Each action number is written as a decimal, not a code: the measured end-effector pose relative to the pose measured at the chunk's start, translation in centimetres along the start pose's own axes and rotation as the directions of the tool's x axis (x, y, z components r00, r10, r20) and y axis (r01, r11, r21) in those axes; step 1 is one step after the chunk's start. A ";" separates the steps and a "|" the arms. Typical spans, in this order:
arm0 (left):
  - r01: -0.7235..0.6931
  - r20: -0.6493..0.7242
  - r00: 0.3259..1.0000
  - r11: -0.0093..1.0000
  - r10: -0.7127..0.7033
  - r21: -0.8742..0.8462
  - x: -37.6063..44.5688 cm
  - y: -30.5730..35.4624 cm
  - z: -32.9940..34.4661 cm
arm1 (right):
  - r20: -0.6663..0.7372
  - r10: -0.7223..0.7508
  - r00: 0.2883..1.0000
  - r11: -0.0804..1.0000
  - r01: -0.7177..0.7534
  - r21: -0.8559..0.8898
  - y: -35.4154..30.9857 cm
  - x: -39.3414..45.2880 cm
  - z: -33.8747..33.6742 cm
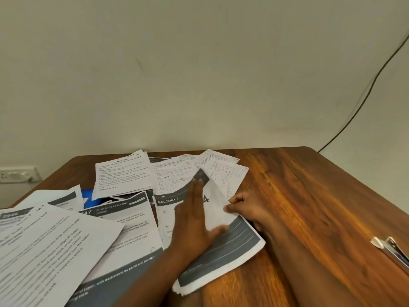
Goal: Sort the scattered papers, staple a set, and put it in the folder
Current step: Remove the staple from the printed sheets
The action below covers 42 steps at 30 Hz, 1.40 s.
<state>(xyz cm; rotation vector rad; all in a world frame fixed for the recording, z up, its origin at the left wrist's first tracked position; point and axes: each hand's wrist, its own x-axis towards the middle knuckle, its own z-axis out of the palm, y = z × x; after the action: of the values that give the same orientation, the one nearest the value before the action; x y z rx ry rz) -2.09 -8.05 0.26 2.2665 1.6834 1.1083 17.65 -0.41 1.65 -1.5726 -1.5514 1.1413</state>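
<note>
The banded sheet (223, 247) lies on the table (309, 196) right under your hands, its long axis running from near-left to far-right, on the right edge of the scattered papers (124, 173). Your left hand (194, 220) lies flat on it, fingers straight, pressing. Your right hand (247, 207) pinches the sheet's right edge, so it is the nearer one to lift. The stapler (391, 249) lies well apart at your right; what may be the blue folder (90, 198) peeks out far left, under the papers.
</note>
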 end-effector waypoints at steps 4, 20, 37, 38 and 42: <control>-0.151 0.140 0.979 0.988 0.146 0.023 -2.2 3.1 0.6 | -0.075 -0.020 0.997 0.999 0.022 0.023 0.0 -0.2 0.4; 0.021 -0.078 0.994 0.837 -0.075 -0.546 -1.5 2.6 1.2 | -0.182 0.012 0.983 0.993 0.009 0.116 0.2 1.2 1.0; 0.283 -0.011 0.902 0.610 -0.432 -0.740 -0.4 0.9 1.1 | -0.221 -0.710 0.668 0.686 0.728 -0.002 1.0 -1.1 3.3; 0.286 -0.004 0.902 0.605 -0.431 -0.743 -0.4 0.9 1.0 | -0.182 -0.704 0.687 0.694 0.719 0.029 1.0 -1.0 3.4; 0.307 0.028 0.900 0.586 -0.436 -0.750 -0.4 0.8 1.1 | -0.109 -0.631 0.768 0.744 0.639 0.197 1.1 -0.5 3.1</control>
<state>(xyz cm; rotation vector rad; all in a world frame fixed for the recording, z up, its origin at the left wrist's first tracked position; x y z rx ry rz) -0.81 -8.38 -0.35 1.2626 1.2878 1.5190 15.31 -1.38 -0.55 -0.7889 -1.6761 0.8424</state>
